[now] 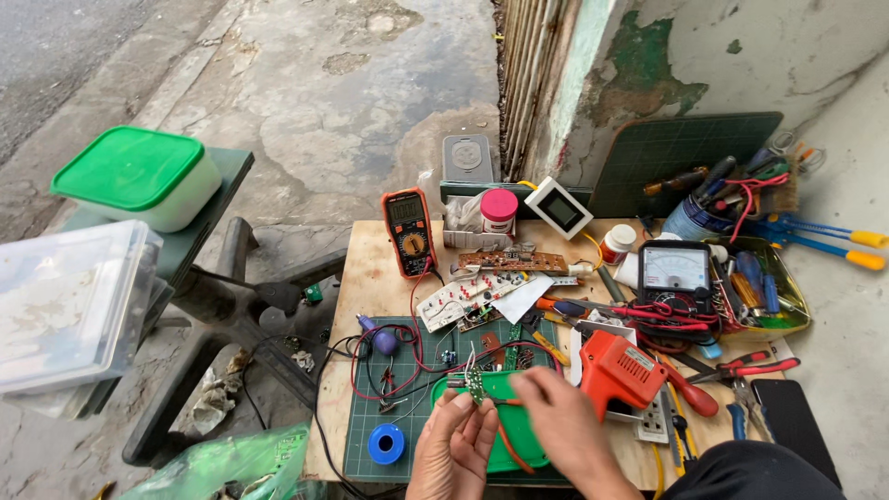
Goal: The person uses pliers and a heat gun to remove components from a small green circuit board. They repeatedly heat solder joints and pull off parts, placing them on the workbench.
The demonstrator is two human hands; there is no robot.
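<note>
My left hand (454,446) pinches a small green circuit board (475,383) upright between its fingertips, over a green tray (505,454) at the near edge of the wooden table (370,278). My right hand (565,426) is at the board's right side, fingers bent towards it; whether it holds anything I cannot tell. Red and black test leads (407,356) trail from an orange multimeter (408,232) across the green cutting mat (412,435). An orange soldering gun (616,368) lies just right of my right hand.
An analogue meter (676,273), loose circuit boards (500,262), pliers (750,368), a blue solder spool (386,443) and a tray of screwdrivers (759,287) crowd the table. A green-lidded box (139,176) and clear container (65,306) sit on a stand at left.
</note>
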